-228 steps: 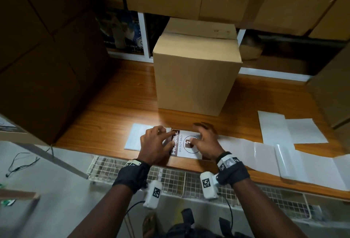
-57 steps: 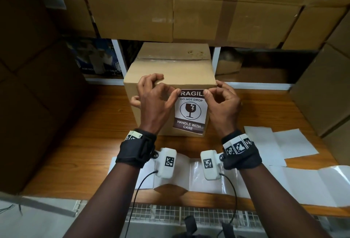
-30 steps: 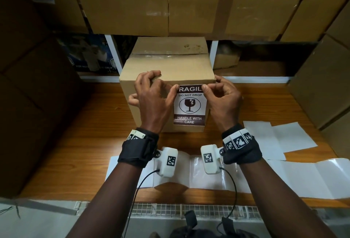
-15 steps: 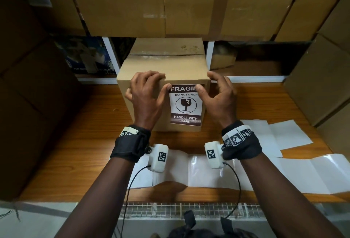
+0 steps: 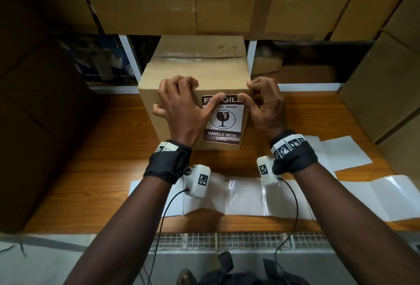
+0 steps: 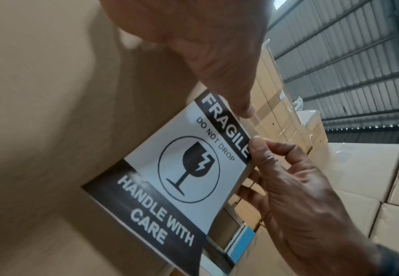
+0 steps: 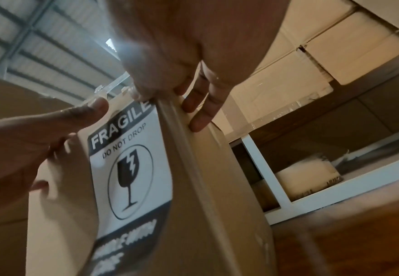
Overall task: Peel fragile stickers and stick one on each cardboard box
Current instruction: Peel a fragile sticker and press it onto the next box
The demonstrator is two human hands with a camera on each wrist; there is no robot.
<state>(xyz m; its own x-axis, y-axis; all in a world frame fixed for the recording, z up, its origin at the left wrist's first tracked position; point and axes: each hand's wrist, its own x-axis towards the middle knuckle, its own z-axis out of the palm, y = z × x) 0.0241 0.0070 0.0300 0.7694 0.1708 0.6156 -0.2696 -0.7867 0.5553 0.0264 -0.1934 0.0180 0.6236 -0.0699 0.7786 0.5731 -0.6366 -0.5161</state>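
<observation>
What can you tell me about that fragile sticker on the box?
The fragile sticker is an upright paper rectangle: dark bands reading FRAGILE and HANDLE WITH CARE, a white middle with DO NOT DROP and a circled broken glass. It lies on the cardboard box's front face, near its right edge. The left hand's thumb and right hand's thumb press its top band.

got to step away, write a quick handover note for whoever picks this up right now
Left hand: fingers on the cardboard box top edge, thumb pressing the fragile sticker top band.
Right hand: thumb on the sticker's top right corner, fingers curled at the box's right edge.
Sticker sits on the box's front face, near its right edge; box stands on the wooden bench.
Done: sticker placed.
Left: smooth it down. Backing strip lies by the bench's front edge; no unpeeled sticker visible on it.
</observation>
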